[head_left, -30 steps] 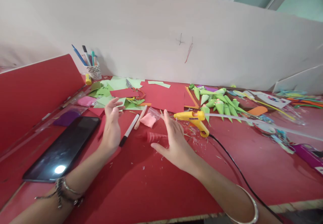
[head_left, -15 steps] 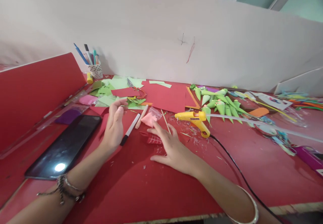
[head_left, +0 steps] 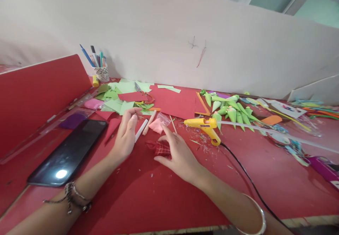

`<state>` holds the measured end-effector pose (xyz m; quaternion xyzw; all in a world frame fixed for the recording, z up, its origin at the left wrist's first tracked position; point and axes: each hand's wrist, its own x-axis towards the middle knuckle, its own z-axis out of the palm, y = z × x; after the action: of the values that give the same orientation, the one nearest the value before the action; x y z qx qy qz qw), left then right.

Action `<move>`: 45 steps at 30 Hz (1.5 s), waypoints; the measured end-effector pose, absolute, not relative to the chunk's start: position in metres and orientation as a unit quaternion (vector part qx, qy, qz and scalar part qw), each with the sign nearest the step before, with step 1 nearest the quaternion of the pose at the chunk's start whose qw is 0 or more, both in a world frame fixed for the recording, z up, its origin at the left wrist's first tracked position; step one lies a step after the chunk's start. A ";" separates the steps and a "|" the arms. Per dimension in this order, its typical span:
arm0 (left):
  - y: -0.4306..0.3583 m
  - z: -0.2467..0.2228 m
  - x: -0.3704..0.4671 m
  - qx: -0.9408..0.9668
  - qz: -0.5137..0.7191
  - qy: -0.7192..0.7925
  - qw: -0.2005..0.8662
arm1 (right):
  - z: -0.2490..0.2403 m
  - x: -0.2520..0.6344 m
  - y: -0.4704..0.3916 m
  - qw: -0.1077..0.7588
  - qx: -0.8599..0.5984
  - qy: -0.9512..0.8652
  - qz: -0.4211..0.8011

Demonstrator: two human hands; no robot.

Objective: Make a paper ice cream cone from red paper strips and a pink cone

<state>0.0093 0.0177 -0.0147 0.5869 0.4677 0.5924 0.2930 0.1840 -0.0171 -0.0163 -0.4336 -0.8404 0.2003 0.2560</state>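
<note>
My left hand (head_left: 126, 136) is raised over the red table, fingers stretched up with nothing in them, partly covering a white marker (head_left: 141, 130). My right hand (head_left: 182, 157) reaches around a small red piece with a white grid pattern (head_left: 162, 149), thumb and fingers apart on either side; contact cannot be made out. Just beyond lie a small clear bag of pink material (head_left: 158, 124), a pale wooden stick (head_left: 149, 122) and a thin stick (head_left: 173, 124). A yellow hot glue gun (head_left: 202, 123) with a long clear glue stick rests right of the hand.
A black phone (head_left: 69, 153) lies at left. Green paper scraps (head_left: 113, 104), a red sheet (head_left: 173, 102) and green paper cones (head_left: 233, 113) spread along the back. A pen cup (head_left: 101, 74) stands by the white wall. The glue gun's cord (head_left: 246, 178) crosses at right.
My right hand has moved slightly left and down, bringing thumb and fingers around the red patterned piece. My left hand has shifted right, now covering the marker's black end.
</note>
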 end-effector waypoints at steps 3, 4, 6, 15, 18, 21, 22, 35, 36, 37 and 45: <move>0.017 -0.014 0.010 0.591 0.587 0.475 0.284 | -0.017 0.182 -0.017 0.251 -0.434 -0.840 0.206; 0.017 -0.015 0.010 0.591 0.586 0.476 0.285 | -0.017 0.182 -0.017 0.250 -0.434 -0.840 0.211; 0.017 -0.015 0.009 0.589 0.587 0.475 0.287 | -0.016 0.181 -0.017 0.248 -0.434 -0.837 0.223; 0.019 -0.017 0.009 0.583 0.593 0.467 0.299 | -0.012 0.182 -0.020 0.251 -0.428 -0.840 0.218; 0.019 -0.017 0.009 0.580 0.594 0.466 0.306 | -0.014 0.181 -0.019 0.224 -0.407 -0.863 0.202; 0.018 -0.017 0.010 0.582 0.591 0.461 0.316 | -0.016 0.178 -0.019 0.210 -0.398 -0.874 0.186; 0.018 -0.016 0.011 0.583 0.588 0.459 0.321 | -0.017 0.177 -0.018 0.210 -0.398 -0.875 0.180; 0.013 -0.011 0.009 0.626 0.570 0.364 0.388 | -0.007 0.187 -0.021 0.396 -0.362 -0.788 0.301; 0.012 -0.009 0.009 0.642 0.553 0.335 0.411 | -0.008 0.187 -0.022 0.414 -0.350 -0.779 0.316; 0.010 -0.008 0.010 0.661 0.528 0.308 0.434 | -0.008 0.186 -0.022 0.430 -0.339 -0.769 0.331; -0.001 -0.006 0.015 0.818 0.288 0.278 0.414 | -0.014 0.187 -0.025 0.507 -0.328 -0.706 0.370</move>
<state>0.0146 -0.0008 -0.0060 0.8179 0.2776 0.2878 0.4136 0.1870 -0.0246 -0.0142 -0.3280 -0.7058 0.3702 0.5072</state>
